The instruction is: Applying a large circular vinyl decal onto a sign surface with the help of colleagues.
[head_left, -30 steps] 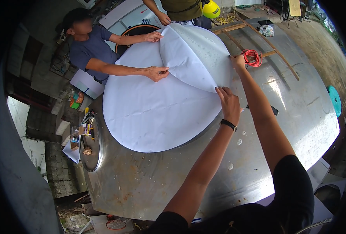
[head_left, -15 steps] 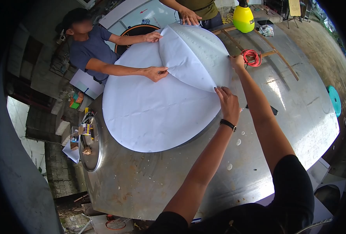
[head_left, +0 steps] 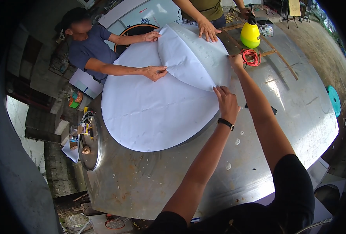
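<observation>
A large round white sheet covers most of a disc on the metal table, its upper right part folded back. Beneath the fold shows a greyish, wet-looking surface with droplets or bubbles. My left hand, a dark-banded watch on its wrist, pinches the folded sheet's lower right edge. At the disc's right rim, my right hand is closed, its fingertips on the edge beside a red cable coil. A co-worker's two hands grip the fold's left side. Another person's hand lies spread on the wet surface.
The second person's other hand is at the top of a yellow spray bottle. A wooden frame lies on the metal table. To the left, a round tray bears boxes and tools. A dark object lies near my right forearm.
The second person's hand has come down onto the wet surface, and their other hand now meets the spray bottle, which has shifted slightly nearer. My hands have barely moved.
</observation>
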Demonstrator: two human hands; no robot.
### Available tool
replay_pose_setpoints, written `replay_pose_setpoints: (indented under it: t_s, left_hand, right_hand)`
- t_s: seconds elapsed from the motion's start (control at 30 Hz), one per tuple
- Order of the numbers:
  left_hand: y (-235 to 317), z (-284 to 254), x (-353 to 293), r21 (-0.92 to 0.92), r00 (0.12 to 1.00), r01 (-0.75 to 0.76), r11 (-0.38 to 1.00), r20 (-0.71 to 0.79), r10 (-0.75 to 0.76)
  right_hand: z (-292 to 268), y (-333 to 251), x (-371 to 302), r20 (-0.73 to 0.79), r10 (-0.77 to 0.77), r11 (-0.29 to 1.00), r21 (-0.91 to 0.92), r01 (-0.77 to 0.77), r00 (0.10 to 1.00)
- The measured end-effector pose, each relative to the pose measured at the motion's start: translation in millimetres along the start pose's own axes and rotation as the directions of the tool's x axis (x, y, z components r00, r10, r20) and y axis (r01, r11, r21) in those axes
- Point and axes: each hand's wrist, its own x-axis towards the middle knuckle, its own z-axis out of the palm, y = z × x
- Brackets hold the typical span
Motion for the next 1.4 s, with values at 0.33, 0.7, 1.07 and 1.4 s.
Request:
replay_pose_setpoints:
  t_s: [0.33, 0.7, 1.07, 1.4]
  left_hand:
    - [-2, -1, -1, -0.124, 0.999, -0.029, 0.992, -0.023, 0.026]
    - [-16, 28, -20, -0.301, 0.993, -0.095, 0.949, -0.100, 0.068]
    - [-32, 16, -42, -0.547, 0.962, -0.005, 0.837, -0.231, -0.145]
    - [-44, 31, -35, -0.727, 0.929, 0.103, 0.679, -0.174, -0.327]
  right_hand:
    - [-25, -34, -47, 0.623, -0.558, 0.109, -0.599, 0.793, 0.548]
    - [-57, -1, -118, 0.743, -0.558, 0.341, -0.199, 0.919, 0.368]
    - [-75, 15, -132, 0.678, -0.645, 0.297, -0.202, 0.933, 0.352]
    - [-83, 25, -151, 0.560, -0.713, 0.230, -0.383, 0.895, 0.423]
